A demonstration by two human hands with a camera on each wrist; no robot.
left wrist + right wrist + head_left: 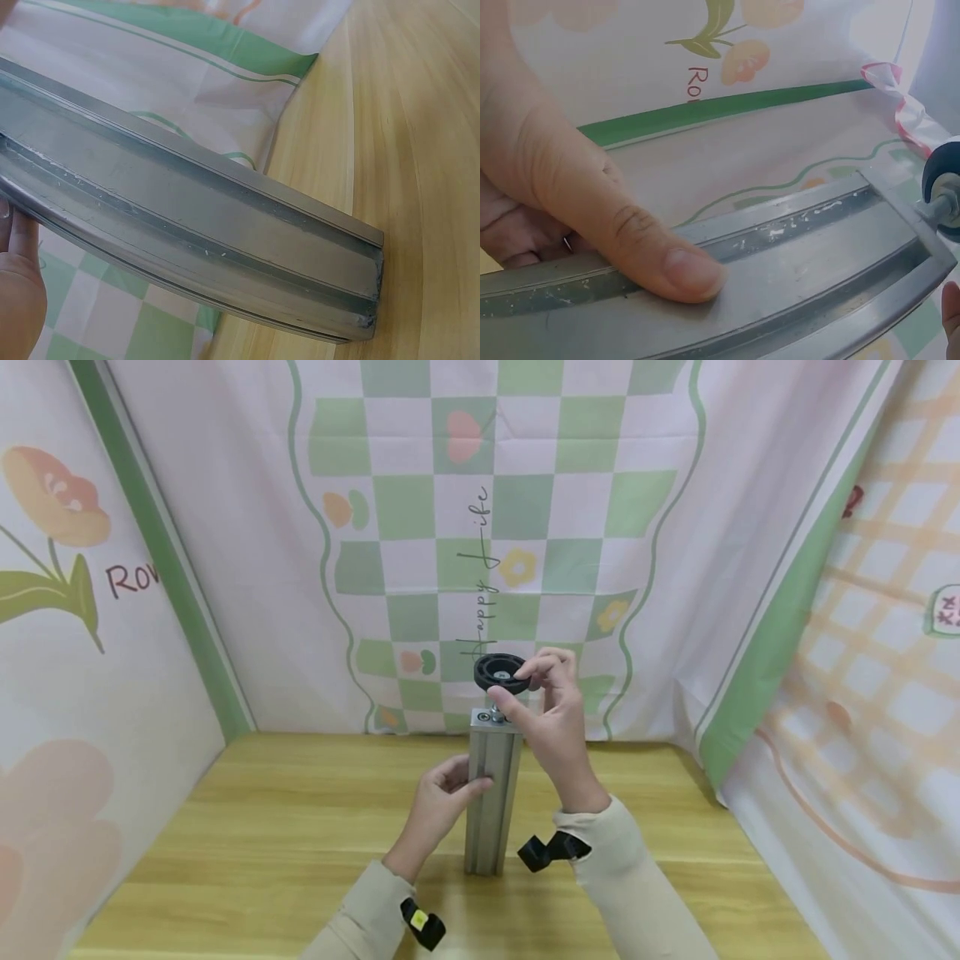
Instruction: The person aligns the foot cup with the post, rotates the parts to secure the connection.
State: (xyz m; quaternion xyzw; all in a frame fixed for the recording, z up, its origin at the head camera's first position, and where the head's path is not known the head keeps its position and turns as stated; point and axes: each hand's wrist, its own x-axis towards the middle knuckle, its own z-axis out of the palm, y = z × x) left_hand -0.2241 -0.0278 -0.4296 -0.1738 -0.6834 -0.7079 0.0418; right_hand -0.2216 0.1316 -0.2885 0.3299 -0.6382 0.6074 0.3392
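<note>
A silver aluminium profile with long grooves stands upright on the wooden table, its lower end on the tabletop. My left hand grips it about mid-height, thumb on the near side and fingers round the far side. In the right wrist view, the left thumb lies flat along the grooved face. On the profile's top end sits a black round levelling foot on a metal stem. My right hand pinches its rim between thumb and fingers. Only part of the levelling foot shows at the right wrist view's edge.
The wooden table stretches to both sides of the profile. Printed cloth hangs behind it, with further cloth at left and right. Black straps with mounts sit on both sleeved wrists.
</note>
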